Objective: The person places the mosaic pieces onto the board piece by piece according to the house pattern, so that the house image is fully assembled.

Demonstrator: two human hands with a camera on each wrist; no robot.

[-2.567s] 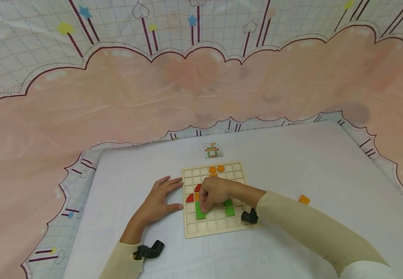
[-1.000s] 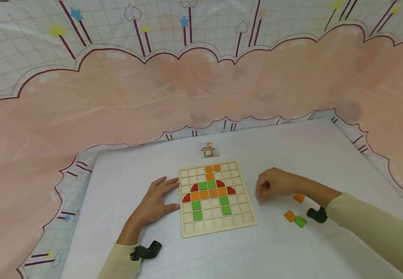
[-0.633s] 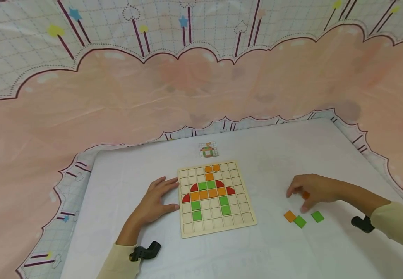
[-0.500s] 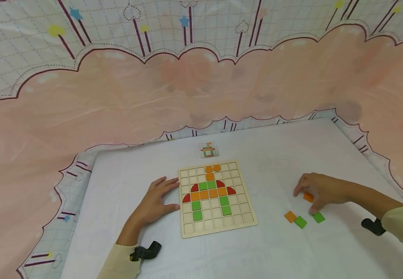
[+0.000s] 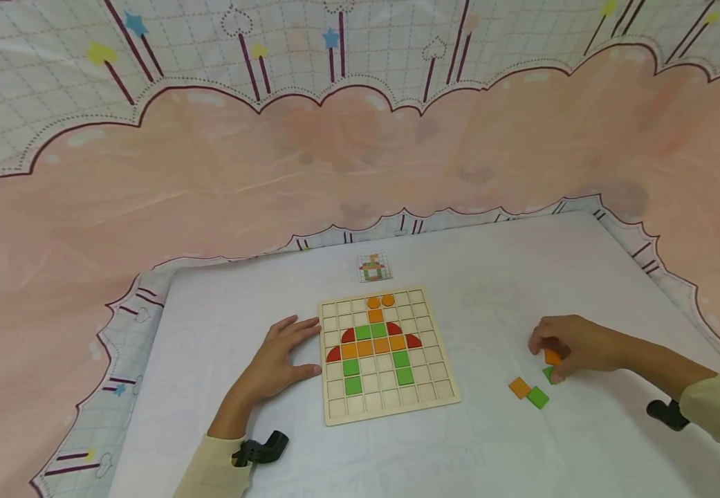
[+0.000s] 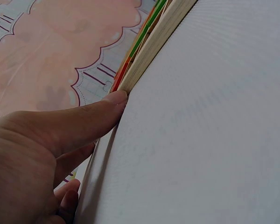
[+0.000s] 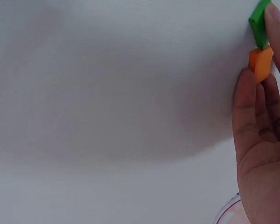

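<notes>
In the head view, my right hand is at the right of the table, its thumb and fingers bent around an orange square tile and a green square tile. The right wrist view has the thumb on the green tile and the fingertips at the orange tile, the two tiles lying end to end between them. My left hand lies spread beside the wooden grid board, fingertips at its left edge. From the left wrist view, the thumb touches the board's side.
Another orange tile and green tile lie corner to corner near the right hand. Red, orange and green pieces form a figure on the board. Behind it lies a small pattern card. White cloth covers the table.
My right hand has left the board and gone to the right, where several tiles now lie. Lately its thumb has drawn the green tile up against the orange one. The left hand stays.
</notes>
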